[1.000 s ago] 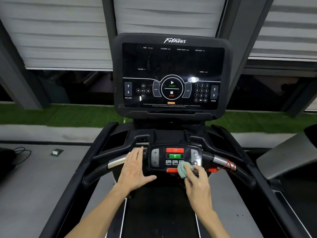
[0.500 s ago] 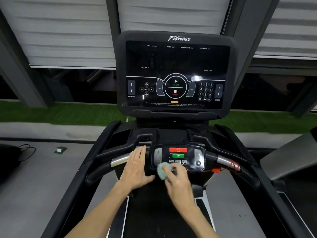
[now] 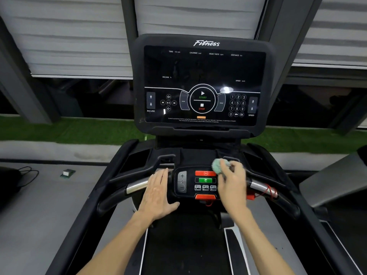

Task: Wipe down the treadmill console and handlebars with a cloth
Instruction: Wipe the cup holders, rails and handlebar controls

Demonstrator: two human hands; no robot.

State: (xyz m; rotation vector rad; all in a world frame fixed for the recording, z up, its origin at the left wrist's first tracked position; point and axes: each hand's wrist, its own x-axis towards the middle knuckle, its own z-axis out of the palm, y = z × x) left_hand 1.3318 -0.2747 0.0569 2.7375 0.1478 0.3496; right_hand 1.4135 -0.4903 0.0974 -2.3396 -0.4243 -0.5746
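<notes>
The treadmill's big black console screen (image 3: 204, 84) stands ahead of me, unlit except for its printed controls. Below it sits a small control pod (image 3: 190, 182) with red and green buttons, mounted on the front handlebar (image 3: 137, 186). My right hand (image 3: 233, 185) pinches a small balled pale-green cloth (image 3: 218, 165) and presses it against the pod's upper right corner, covering that side. My left hand (image 3: 158, 195) lies flat with straight fingers on the handlebar just left of the pod.
A red safety cord (image 3: 267, 192) is tied around the right chrome grip. Black side rails (image 3: 111, 201) flank the belt (image 3: 184, 245). A small box (image 3: 67, 173) and cables (image 3: 27, 175) lie on the grey floor at left. Another machine (image 3: 335, 179) stands at right.
My right hand has carried the cloth from the pod's lower middle to its lower left, then up to its upper right corner. The left hand has stayed on the bar.
</notes>
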